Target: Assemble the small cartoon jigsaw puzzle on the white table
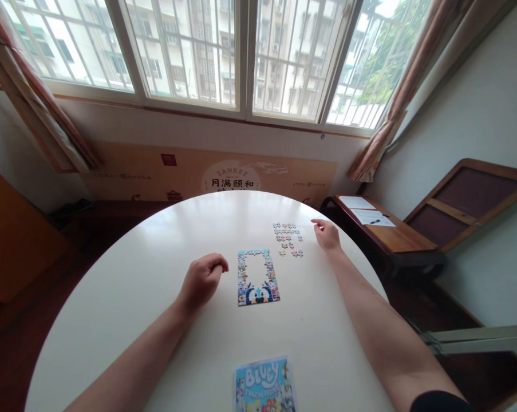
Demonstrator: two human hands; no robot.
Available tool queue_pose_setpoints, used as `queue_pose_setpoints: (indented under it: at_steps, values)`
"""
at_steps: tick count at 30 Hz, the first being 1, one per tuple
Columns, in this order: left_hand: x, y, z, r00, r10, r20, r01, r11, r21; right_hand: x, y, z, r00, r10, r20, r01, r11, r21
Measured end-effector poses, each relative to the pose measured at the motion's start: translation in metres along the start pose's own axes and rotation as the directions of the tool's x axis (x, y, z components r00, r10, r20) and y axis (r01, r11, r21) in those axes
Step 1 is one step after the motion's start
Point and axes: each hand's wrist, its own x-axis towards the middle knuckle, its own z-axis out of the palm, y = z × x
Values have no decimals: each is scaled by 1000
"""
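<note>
A small jigsaw puzzle [244, 286] lies on the white table between my hands. Its colourful border and the blue dog face along its bottom are joined, while white tabletop shows through its middle. My left hand [203, 278] rests just left of the puzzle, curled into a fist with no object visible in it. Loose puzzle pieces [286, 232] are spread in rough rows up and right of the puzzle. Beside them on the right is my right hand [326, 233], its index finger stretched out and the other fingers partly curled; no piece shows in it.
Near the front edge of the round table [125, 320] lies a blue picture sheet [264, 384] reading "BLUEY". A wooden bench [395, 240] with papers [372, 217] and a pen stands to the right. Beyond the table are a printed cardboard panel [146, 171] and barred windows.
</note>
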Motion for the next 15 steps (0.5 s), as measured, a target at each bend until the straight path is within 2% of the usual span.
queue_pose_setpoints:
  at_steps: [7,15]
  values:
    - [0,-3,0,1000,-19,-11,20,1000,11,0,2,14,985,-116,129,120,993,-18]
    - [0,-4,1,1000,-28,-9,28,999,16,-1,-2,0,970,-48,237,84,986,-145]
